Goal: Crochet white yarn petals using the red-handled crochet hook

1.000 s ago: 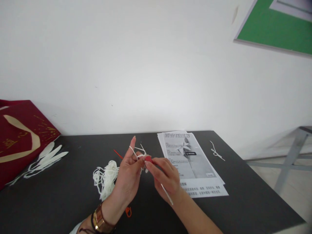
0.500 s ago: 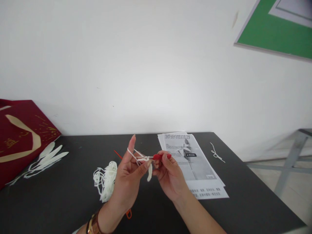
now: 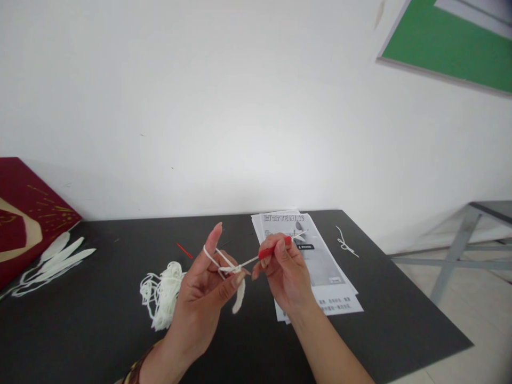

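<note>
My left hand (image 3: 206, 301) pinches a small white crocheted strip (image 3: 239, 296) between thumb and fingers, and the strip's end dangles below. White yarn loops around its raised index finger. In my right hand (image 3: 286, 272) is a crochet hook (image 3: 275, 248) with a red grip, held closed between thumb and fingers. The hook's thin metal shaft points left and meets the yarn at my left fingertips; its other tip sticks out beyond the right hand. A loose heap of white yarn (image 3: 164, 293) lies on the table left of my left hand.
Printed sheets (image 3: 336, 301) lie under and beyond my right hand on the black table (image 3: 384, 320). A short knotted yarn piece (image 3: 346, 242) is at the right. White crocheted petals (image 3: 64, 261) rest by a dark red bag (image 3: 36, 213). A red stick (image 3: 184, 250) lies behind the yarn.
The hook has tilted, its red grip now higher and farther from my left hand, with the back tip showing. The whole view has shifted slightly, moving the table items leftward.
</note>
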### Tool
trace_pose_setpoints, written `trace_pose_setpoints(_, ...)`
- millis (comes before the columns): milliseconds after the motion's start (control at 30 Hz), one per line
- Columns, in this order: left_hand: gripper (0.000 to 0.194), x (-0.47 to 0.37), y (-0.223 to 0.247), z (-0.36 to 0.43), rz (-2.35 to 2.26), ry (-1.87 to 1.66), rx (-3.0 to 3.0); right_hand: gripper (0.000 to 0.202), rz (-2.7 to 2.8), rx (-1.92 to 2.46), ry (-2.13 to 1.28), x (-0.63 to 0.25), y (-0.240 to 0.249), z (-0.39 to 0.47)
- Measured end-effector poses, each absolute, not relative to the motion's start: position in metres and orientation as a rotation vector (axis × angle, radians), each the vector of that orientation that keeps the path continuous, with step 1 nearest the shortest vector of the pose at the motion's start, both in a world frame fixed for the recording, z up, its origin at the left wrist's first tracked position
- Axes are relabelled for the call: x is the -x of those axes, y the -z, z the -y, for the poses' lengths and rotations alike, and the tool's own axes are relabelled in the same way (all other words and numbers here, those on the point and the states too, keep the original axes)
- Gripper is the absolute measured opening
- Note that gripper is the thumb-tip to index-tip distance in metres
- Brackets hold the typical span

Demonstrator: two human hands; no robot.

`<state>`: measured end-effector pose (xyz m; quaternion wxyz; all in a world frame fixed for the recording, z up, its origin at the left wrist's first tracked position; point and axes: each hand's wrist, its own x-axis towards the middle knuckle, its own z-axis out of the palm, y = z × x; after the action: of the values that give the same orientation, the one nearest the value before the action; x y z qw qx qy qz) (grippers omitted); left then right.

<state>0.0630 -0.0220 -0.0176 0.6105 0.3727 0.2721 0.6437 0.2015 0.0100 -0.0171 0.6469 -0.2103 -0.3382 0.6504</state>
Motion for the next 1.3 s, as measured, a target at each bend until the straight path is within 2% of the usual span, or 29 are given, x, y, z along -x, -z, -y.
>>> trace_pose_setpoints(333,0.052,-0.061,0.016,0.022,-0.832,-1.445,-1.126,0.024,0.731,0.499,-1.525,-0.199,0.021,-0.012)
trace_pose_setpoints(567,0.054,-0.065,0.016,0.013,-0.963,-1.351,-1.173,0.021,0.706,0.603,-1.507,-0.192,0.031,-0.008)
trace_pose_setpoints(833,0.071,-0.062,0.004,0.007,-0.985,-1.252,-1.057,0.022,0.627,0.637,-1.591,-0.188,0.034,-0.010)
trace_pose_setpoints(1033,0.064,-0.057,0.000,0.004,-1.003,-1.189,-1.132,0.024,0.588,0.599,-1.655,-0.189,0.034,-0.012)
trace_pose_setpoints(1167,0.051,-0.053,-0.007,-0.002,-1.072,-1.135,-1.319,0.023,0.629,0.592,-1.579,-0.191,0.032,-0.012)
trace_pose_setpoints(1300,0.058,-0.057,-0.011,-0.001,-1.054,-1.112,-1.265,0.016,0.755,0.606,-1.496,-0.190,0.032,-0.009)
